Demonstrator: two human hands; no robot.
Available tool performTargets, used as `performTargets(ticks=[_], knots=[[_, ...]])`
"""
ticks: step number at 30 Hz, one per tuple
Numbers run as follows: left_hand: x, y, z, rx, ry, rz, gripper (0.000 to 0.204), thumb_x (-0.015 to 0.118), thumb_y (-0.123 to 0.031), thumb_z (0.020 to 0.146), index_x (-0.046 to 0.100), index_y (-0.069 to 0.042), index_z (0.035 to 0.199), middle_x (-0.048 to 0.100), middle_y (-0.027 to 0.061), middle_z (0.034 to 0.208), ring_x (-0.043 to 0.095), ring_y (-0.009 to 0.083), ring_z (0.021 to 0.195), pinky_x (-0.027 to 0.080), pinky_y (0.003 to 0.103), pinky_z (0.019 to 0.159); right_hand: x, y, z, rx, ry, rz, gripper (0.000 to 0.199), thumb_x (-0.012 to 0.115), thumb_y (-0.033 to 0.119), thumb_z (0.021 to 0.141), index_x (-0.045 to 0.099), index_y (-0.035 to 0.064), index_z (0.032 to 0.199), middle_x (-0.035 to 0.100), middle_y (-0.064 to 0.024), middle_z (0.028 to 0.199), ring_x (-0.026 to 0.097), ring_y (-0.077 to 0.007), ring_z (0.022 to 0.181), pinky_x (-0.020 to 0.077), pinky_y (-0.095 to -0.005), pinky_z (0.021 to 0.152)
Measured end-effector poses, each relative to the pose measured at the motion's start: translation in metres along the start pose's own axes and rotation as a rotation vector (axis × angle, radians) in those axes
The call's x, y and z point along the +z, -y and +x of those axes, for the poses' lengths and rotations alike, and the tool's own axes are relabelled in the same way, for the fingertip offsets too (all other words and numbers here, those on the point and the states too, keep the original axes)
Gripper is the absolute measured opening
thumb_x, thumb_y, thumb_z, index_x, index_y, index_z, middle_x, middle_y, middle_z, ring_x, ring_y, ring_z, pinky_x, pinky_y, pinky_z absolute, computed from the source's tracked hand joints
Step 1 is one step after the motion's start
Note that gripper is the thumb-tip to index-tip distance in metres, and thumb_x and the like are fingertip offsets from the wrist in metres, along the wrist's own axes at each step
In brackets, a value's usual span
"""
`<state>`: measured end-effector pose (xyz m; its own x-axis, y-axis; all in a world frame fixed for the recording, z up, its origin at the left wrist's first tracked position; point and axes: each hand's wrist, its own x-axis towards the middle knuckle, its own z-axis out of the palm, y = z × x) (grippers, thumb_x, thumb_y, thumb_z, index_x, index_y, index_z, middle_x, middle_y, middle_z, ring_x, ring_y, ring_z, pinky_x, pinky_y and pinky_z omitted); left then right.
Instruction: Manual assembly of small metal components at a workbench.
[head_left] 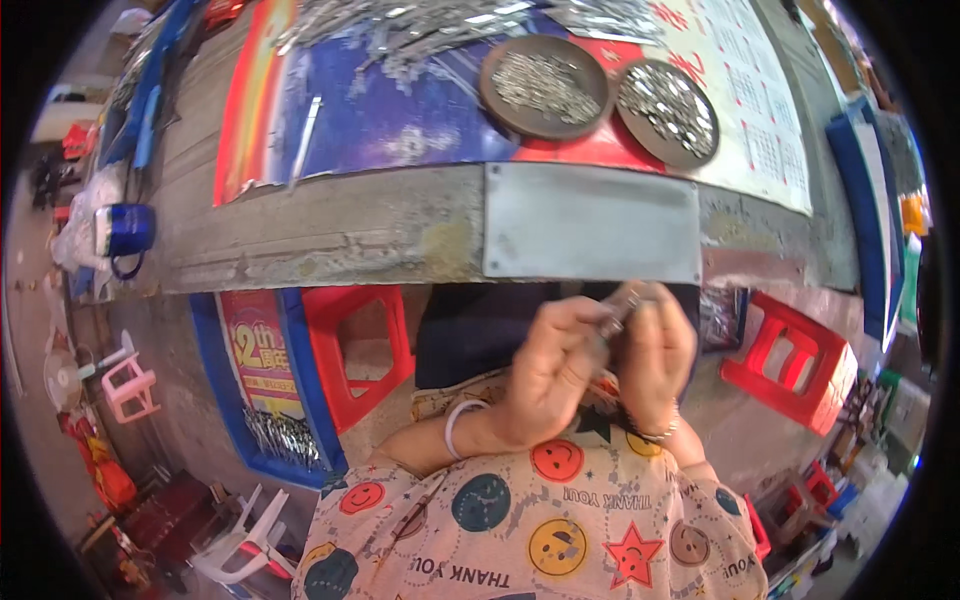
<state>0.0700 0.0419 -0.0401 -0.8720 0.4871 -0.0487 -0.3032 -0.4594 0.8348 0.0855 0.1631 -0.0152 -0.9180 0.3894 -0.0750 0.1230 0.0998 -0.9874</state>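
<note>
Both my hands are raised in front of my chest, just below the table's front edge. My left hand (545, 370) and my right hand (655, 355) are pressed together, pinching a small bundle of thin metal pieces (618, 312) between the fingertips. A white bangle sits on my left wrist, a bead bracelet on the right. On the table above stand two round dark trays (493, 95) (630, 115) filled with small shiny metal parts. Behind them lies a heap of metal strips (420, 25).
A grey metal plate (590, 222) lies at the table's front edge, on a colourful poster (380, 120). A blue mug (128, 230) stands at the left. Red plastic stools (355, 345) (790, 365) stand under and beside the table. A blue tray with metal pieces (285, 435) sits on the floor.
</note>
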Motion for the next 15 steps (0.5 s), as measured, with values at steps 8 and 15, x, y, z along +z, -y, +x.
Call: performTargets(ticks=[8,15], knots=[[-0.005,-0.025,0.008,0.394,0.179,0.318,0.041,0.050,0.004,0.091,0.039,0.001,0.131,0.061,0.0105,0.102,0.062,0.0154,0.084,0.050,0.027,0.073,0.003,-0.008,-0.002,-0.512,0.049,-0.075,0.016,0.049,0.010,0.091,0.052,-0.0046,0.085,0.054,-0.0135,0.071,0.049,-0.0218,0.060,0.0418,-0.0329,0.058],[-0.017,-0.027,0.001,0.352,0.171,0.282,0.032,0.046,0.001,0.094,0.046,0.002,0.126,0.062,0.0146,0.108,0.067,0.0241,0.088,0.054,0.030,0.073,0.017,-0.009,0.002,-0.711,0.014,-0.275,0.018,0.049,0.017,0.093,0.047,-0.0011,0.091,0.048,-0.0102,0.070,0.046,-0.0223,0.059,0.0383,-0.0329,0.053]])
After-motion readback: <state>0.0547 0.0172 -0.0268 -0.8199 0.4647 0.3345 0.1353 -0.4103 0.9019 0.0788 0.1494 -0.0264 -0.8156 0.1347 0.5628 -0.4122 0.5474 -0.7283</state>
